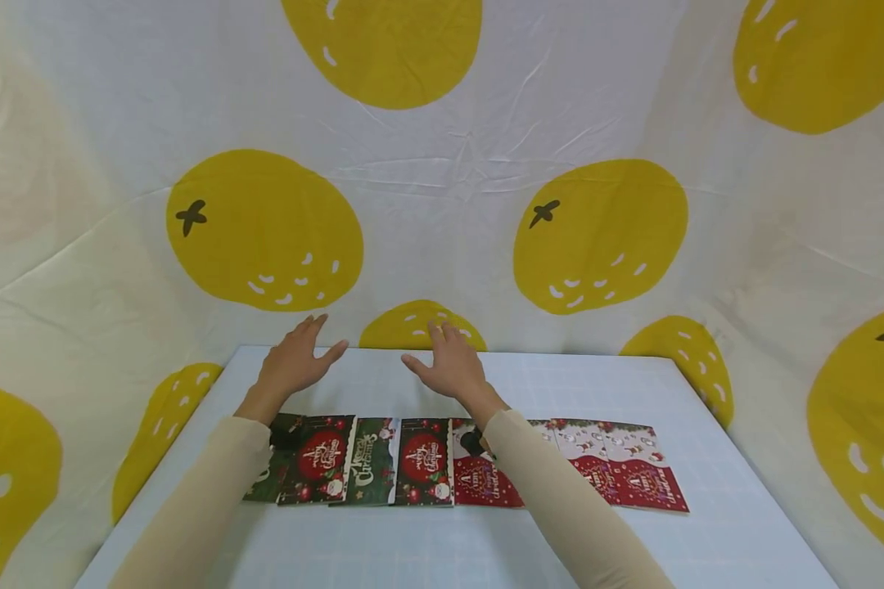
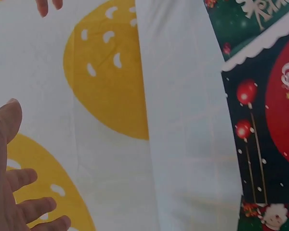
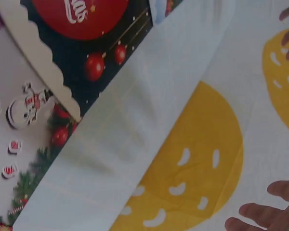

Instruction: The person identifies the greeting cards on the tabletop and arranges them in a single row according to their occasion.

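Both hands are raised over the back of the table, with straight, spread fingers and nothing held. My left hand (image 1: 296, 358) is above the left part of a row of Christmas cards; my right hand (image 1: 449, 361) is to its right, thumbs toward each other. Dark green cards with white lettering (image 1: 372, 458) alternate with dark cards bearing a red circle (image 1: 424, 462) on the left side. Red and white cards (image 1: 637, 466) fill the right side, overlapping along the row. The right sleeve hides some of these, and the left forearm covers part of the leftmost green card (image 1: 265, 483).
The cards lie across the middle of a pale table (image 1: 339, 544). Behind it and at both sides hangs a white cloth (image 1: 442, 237) printed with large yellow fruit. A dark wrist camera (image 1: 473, 443) shows at the right wrist, another (image 1: 286, 433) at the left.
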### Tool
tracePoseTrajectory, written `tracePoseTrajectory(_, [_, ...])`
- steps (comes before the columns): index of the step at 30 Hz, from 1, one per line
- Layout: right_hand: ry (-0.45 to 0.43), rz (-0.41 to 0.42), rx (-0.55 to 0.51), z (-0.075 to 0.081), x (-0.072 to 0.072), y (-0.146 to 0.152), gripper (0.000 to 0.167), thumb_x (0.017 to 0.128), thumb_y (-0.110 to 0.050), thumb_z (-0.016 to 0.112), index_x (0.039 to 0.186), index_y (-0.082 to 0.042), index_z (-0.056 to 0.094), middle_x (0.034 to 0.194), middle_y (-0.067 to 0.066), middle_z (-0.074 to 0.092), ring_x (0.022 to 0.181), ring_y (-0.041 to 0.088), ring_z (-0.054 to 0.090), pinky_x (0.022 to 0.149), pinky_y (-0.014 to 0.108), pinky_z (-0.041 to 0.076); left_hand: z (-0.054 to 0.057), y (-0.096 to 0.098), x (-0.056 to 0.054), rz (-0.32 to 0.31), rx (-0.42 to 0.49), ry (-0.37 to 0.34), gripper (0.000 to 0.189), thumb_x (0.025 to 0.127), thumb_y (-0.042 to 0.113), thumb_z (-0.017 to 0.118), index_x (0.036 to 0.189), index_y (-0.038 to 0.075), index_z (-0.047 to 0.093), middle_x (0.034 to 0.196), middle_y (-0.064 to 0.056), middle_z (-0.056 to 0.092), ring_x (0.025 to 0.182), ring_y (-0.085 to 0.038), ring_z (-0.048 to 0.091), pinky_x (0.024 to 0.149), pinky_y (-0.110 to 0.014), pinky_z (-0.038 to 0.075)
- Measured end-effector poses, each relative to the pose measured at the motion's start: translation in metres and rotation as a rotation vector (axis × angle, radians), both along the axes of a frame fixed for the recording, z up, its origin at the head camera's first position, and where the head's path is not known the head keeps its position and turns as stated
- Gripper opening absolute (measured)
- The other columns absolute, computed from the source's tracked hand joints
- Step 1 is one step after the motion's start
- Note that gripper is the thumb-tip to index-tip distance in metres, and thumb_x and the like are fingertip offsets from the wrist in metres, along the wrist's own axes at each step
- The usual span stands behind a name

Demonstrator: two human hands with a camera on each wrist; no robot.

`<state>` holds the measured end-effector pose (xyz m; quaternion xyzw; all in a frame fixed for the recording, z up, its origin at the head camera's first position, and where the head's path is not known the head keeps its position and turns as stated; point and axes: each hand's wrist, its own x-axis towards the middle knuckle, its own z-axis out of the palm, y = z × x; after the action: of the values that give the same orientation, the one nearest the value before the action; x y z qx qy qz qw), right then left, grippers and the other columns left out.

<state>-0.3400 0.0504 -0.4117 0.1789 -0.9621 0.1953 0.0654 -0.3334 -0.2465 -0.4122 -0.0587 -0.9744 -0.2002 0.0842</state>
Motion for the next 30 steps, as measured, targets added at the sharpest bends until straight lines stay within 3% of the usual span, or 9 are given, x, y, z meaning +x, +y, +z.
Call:
tracePoseTrajectory(5, [-0.024, 0.025, -0.007, -0.008, 0.009, -0.020, 0.088, 0.102, -0.066, 0.051, 0.166, -0.011, 0.028, 0.169, 0.021, 0.029, 0.154, 0.040, 0.030, 0.118, 0.059, 0.035, -0.007, -0.012, 0.009, 0.029, 0.008, -0.003, 0.092, 0.103, 0.067, 0.047, 0.165, 0.002, 0.025, 0.166, -0.032, 0.026, 0.148, -0.055, 0.029, 0.110, -0.081, 0.023])
tracePoseTrajectory(11, [-0.036, 0.061, -0.035, -0.021, 0.018, -0.044, 0.089, 0.102, -0.067, 0.050, 0.166, -0.010, 0.028, 0.168, 0.019, 0.033, 0.152, 0.038, 0.036, 0.115, 0.056, 0.040, -0.013, -0.023, 0.023, 0.058, 0.019, 0.005, 0.087, 0.105, 0.059, 0.051, 0.162, -0.003, 0.030, 0.162, -0.034, 0.033, 0.145, -0.055, 0.034, 0.109, -0.079, 0.028])
tracePoseTrajectory(20, [-0.065, 0.112, -0.074, -0.038, 0.032, -0.072, 0.087, 0.101, -0.066, 0.052, 0.166, -0.011, 0.032, 0.167, 0.018, 0.035, 0.151, 0.037, 0.037, 0.116, 0.057, 0.040, -0.030, -0.047, 0.042, 0.062, 0.028, -0.004, 0.087, 0.106, 0.062, 0.046, 0.158, -0.006, 0.035, 0.156, -0.037, 0.039, 0.140, -0.058, 0.038, 0.107, -0.077, 0.033])
tracePoseTrajectory(30, [-0.103, 0.157, -0.107, -0.050, 0.048, -0.107, 0.084, 0.101, -0.065, 0.054, 0.163, -0.010, 0.037, 0.164, 0.016, 0.041, 0.147, 0.035, 0.044, 0.113, 0.054, 0.044, -0.044, -0.063, 0.060, 0.082, 0.038, -0.022, 0.080, 0.107, 0.056, 0.049, 0.153, -0.010, 0.042, 0.151, -0.040, 0.043, 0.136, -0.060, 0.043, 0.107, -0.075, 0.036])
